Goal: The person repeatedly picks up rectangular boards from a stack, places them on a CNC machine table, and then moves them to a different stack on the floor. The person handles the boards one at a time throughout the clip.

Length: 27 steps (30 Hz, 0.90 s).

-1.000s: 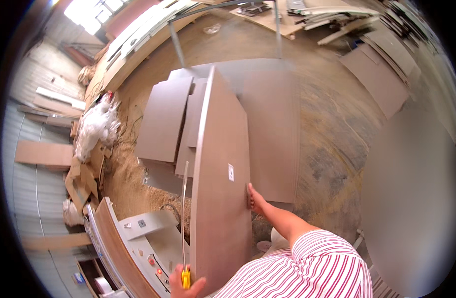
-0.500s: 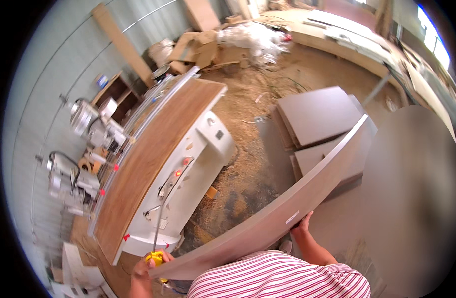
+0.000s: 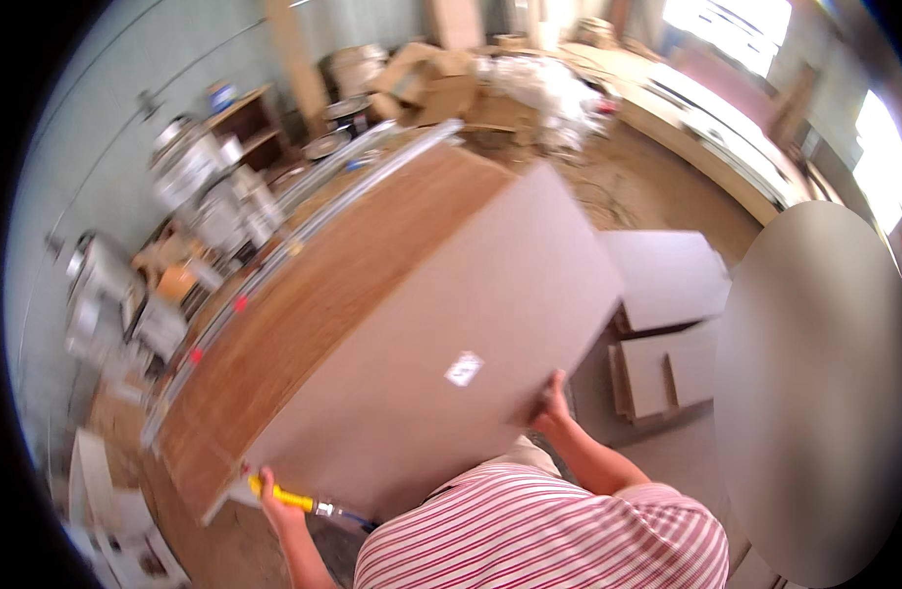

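Nearest, below the worktop (image 3: 345, 296), the striped shirt (image 3: 549, 530) covers the panel's closest edge. At the worktop's near end the left hand (image 3: 273, 496) is closed around a yellow tool (image 3: 294, 499) with a silver end; motion blur makes its kind hard to make out, and whether those fingers also grip the panel cannot be told. To the right of the worktop the right hand (image 3: 551, 404) holds the panel's edge, thumb on the face, the other fingers out of sight beneath. The panel (image 3: 441, 319) itself lies along the worktop's right side, hiding that edge, so whether the two touch is unclear. Half a second ago it stood nearly edge-on, with the white machine side in view; now its broad face is turned up and covers most of that side. It is a flat, plain pinkish-brown board, bearing a small white label (image 3: 464, 369) too smeared to make out. Right of the worktop, stacked panels (image 3: 662, 275) are cut off by a grey blurred oval (image 3: 814, 393). Blurred silver machine units (image 3: 117, 294) stand on its left; past its far end lie cardboard (image 3: 441, 93) and white plastic (image 3: 549, 98).
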### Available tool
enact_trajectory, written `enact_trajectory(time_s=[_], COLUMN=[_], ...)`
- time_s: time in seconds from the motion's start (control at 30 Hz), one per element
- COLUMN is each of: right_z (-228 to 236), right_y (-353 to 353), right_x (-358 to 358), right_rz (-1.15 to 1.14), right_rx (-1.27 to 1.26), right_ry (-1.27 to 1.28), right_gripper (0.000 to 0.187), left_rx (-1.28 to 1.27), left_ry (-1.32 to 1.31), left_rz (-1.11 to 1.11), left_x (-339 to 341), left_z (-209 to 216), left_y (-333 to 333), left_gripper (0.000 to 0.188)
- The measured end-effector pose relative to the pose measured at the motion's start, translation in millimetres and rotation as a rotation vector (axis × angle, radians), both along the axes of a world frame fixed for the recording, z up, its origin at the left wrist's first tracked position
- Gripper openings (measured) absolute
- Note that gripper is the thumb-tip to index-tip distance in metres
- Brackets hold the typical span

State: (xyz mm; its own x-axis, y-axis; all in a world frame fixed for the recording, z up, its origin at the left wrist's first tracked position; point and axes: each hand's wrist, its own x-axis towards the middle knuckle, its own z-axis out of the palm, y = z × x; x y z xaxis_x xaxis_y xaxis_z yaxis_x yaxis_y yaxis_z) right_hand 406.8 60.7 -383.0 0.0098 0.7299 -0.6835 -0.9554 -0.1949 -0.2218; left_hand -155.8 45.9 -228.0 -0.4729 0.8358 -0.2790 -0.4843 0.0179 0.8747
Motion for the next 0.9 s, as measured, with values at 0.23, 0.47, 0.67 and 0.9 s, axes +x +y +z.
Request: enact_trajectory(time_s=[0.23, 0.47, 0.67, 0.9], right_z=[19.6, 34.6, 3.9, 8.8], right_y=[145.7, 243.0, 316.4, 339.7], right_x=[-33.9, -12.0, 16.4, -54.5], right_rz=[0.093, 0.117, 0.182, 0.671], right_rx=[-0.172, -0.072, -0.012, 0.006], right_ry=[-0.234, -0.053, -0.150, -0.312], right_gripper=[0.095, 0.089, 0.071, 0.048], left_rx=[-0.194, -0.353, -0.467, -0.287], left_ry=[-0.035, 0.097, 0.550, 0.600], left_rz=[0.028, 0.186, 0.247, 0.087], left_x=[-17.5, 11.5, 80.0, 93.3], left_z=[-55.4, -122.0, -138.5, -95.4], left_y=[62.1, 107.0, 141.4, 181.2], left_gripper=[0.044, 0.033, 0.032, 0.026])
